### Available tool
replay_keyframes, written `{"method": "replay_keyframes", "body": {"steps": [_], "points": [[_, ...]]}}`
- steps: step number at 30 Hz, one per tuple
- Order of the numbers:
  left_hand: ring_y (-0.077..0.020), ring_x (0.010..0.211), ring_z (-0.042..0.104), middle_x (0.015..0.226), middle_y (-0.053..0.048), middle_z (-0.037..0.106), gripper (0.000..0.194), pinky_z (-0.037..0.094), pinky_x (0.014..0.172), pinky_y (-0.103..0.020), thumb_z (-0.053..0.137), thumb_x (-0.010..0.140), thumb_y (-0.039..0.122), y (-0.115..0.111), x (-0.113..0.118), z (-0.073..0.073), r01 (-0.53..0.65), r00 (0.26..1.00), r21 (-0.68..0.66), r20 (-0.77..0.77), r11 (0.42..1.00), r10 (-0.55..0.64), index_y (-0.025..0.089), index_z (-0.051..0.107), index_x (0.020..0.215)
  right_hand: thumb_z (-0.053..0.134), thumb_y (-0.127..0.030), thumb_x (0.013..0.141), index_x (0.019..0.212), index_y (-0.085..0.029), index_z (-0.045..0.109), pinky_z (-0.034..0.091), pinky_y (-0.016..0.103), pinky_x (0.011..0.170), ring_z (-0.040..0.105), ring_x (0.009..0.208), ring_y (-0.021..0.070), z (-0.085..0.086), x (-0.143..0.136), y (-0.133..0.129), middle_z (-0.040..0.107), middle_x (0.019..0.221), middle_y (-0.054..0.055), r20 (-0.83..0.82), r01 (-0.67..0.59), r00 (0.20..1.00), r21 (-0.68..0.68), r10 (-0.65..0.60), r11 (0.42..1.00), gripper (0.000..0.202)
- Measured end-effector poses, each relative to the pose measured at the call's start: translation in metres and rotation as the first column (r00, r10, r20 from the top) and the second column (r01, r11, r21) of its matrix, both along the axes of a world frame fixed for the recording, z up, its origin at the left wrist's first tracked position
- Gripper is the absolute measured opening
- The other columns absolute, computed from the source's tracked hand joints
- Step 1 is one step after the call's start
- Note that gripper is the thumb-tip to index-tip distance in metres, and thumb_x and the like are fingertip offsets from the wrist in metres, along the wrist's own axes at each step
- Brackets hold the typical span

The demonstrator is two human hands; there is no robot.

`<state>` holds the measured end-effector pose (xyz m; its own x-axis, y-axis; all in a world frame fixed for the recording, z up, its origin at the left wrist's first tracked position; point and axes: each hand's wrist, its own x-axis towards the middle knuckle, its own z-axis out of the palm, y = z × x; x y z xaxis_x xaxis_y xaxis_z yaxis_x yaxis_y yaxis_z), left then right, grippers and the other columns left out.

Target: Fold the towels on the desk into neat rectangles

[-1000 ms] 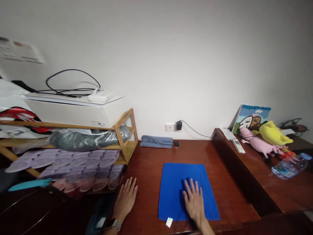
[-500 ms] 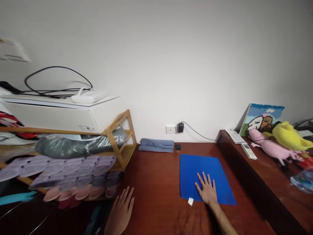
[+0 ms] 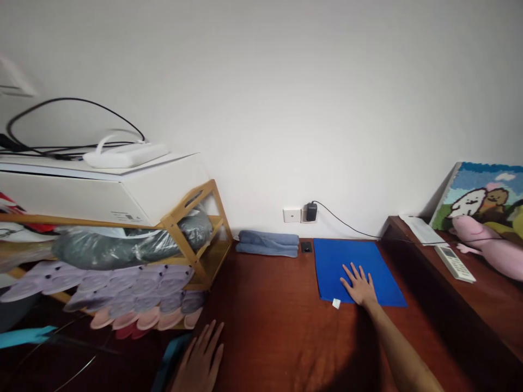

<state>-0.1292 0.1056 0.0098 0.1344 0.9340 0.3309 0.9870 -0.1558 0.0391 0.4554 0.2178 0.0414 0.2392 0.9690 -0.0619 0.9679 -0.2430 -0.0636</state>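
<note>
A flat blue square of cloth (image 3: 349,256) lies on the reddish-brown wooden table (image 3: 265,310), its far edge close to the wall. My right hand (image 3: 362,286) rests palm down on its near part, fingers spread. A small white tag (image 3: 336,303) sticks out from the cloth's near edge, left of that hand. At the table's left edge my left hand (image 3: 200,356) lies flat with its fingers extended, holding nothing. Against the wall is a folded greyish-blue cloth (image 3: 267,243), with a small black square (image 3: 306,247) beside it.
On the left stands a wooden rack (image 3: 196,234) with purple and pink slippers (image 3: 134,283) and a white box (image 3: 73,190) on top. A raised ledge at right bears a remote control (image 3: 454,263), a pink plush toy (image 3: 490,245) and a picture (image 3: 482,190). A black charger (image 3: 311,211) is plugged into the wall.
My right hand has slid the blue cloth away from me, toward the wall. My left hand stays near the table's left edge. The view has shifted slightly.
</note>
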Motion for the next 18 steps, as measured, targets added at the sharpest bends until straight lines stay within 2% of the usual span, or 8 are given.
{"method": "replay_keyframes", "body": {"steps": [3, 7, 12, 18], "points": [[-0.0227, 0.154, 0.046, 0.165, 0.003, 0.051, 0.063, 0.043, 0.126, -0.05, 0.033, 0.101, 0.039, -0.001, 0.001, 0.001, 0.007, 1.0, -0.041, 0.009, 0.999, -0.006, 0.037, 0.041, 0.163, 0.026, -0.07, 0.105, 0.167, -0.048, 0.019, 0.011, 0.059, 0.132, 0.012, 0.166, 0.03, 0.001, 0.001, 0.004, 0.016, 0.179, -0.006, -0.006, -0.012, 1.0, -0.007, 0.012, 1.0, 0.067], [-0.025, 0.152, 0.05, 0.164, -0.001, 0.053, 0.061, 0.045, 0.124, -0.052, 0.031, 0.102, 0.04, -0.001, 0.003, 0.004, 0.002, 1.0, -0.027, 0.003, 1.0, -0.002, 0.032, 0.05, 0.159, 0.025, -0.071, 0.105, 0.168, -0.046, 0.019, 0.011, 0.058, 0.132, 0.01, 0.166, 0.0299, 0.003, 0.001, 0.004, 0.014, 0.18, -0.006, -0.018, -0.011, 1.0, -0.019, 0.01, 1.0, 0.068], [-0.0277, 0.151, 0.051, 0.163, 0.001, 0.054, 0.061, 0.045, 0.124, -0.055, 0.035, 0.102, 0.039, -0.002, 0.007, 0.009, 0.007, 1.0, -0.006, 0.028, 1.0, -0.007, 0.037, 0.045, 0.162, 0.025, -0.07, 0.104, 0.168, -0.046, 0.019, 0.013, 0.059, 0.131, 0.013, 0.165, 0.0303, -0.001, 0.001, 0.009, 0.016, 0.18, -0.006, -0.004, -0.003, 1.0, -0.028, 0.003, 1.0, 0.068], [-0.0286, 0.152, 0.049, 0.165, 0.0, 0.051, 0.06, 0.045, 0.125, -0.055, 0.039, 0.103, 0.037, -0.008, 0.01, 0.016, 0.016, 0.999, -0.028, 0.052, 0.999, -0.014, 0.036, 0.045, 0.162, 0.028, -0.068, 0.104, 0.167, -0.048, 0.023, 0.019, 0.058, 0.129, 0.018, 0.164, 0.0287, -0.002, 0.014, 0.019, 0.019, 0.179, -0.005, -0.011, -0.022, 1.0, -0.088, 0.021, 0.996, 0.067]]}}
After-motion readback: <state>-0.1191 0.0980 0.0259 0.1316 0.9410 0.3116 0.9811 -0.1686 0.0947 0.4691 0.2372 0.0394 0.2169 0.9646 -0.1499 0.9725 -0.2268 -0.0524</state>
